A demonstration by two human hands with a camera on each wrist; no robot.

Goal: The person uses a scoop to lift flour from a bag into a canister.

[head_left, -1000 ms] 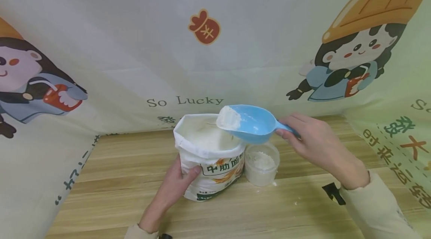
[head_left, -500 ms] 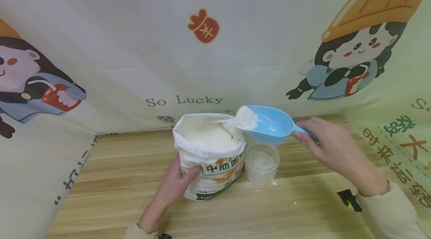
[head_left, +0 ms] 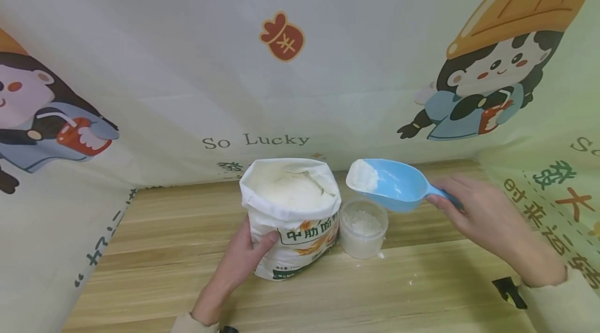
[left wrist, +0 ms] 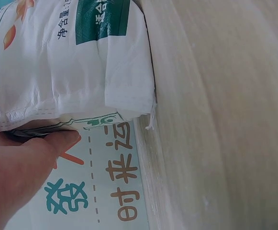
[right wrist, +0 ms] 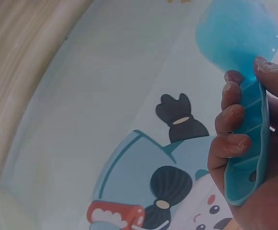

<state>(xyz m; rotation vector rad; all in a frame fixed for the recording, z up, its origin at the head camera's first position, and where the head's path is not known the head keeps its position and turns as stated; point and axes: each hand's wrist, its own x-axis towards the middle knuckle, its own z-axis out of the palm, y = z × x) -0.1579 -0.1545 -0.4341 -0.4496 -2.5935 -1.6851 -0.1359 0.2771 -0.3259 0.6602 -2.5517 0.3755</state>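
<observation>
A white flour bag (head_left: 302,249) stands upright on the table with its top open and flour (head_left: 290,189) inside. My left hand (head_left: 246,255) holds the bag's left side, thumb at the front; in the left wrist view, part of that hand lies against the bag's edge. My right hand (head_left: 492,218) grips the handle of a light blue scoop (head_left: 400,187), fingers wrapped round it in the right wrist view. White flour lies at the scoop's tip. The scoop hangs above and slightly right of a clear round tub (head_left: 362,247), which has flour in it and stands beside the bag.
Small white specks of flour dot the wooden table (head_left: 422,296) right of the tub. A printed cloth backdrop (head_left: 187,72) with cartoon figures rises behind the table and along both sides.
My right hand has carried the flour-bearing scoop rightward from over the bag's mouth to above the tub, lowering it a little. The left hand and bag have stayed in place.
</observation>
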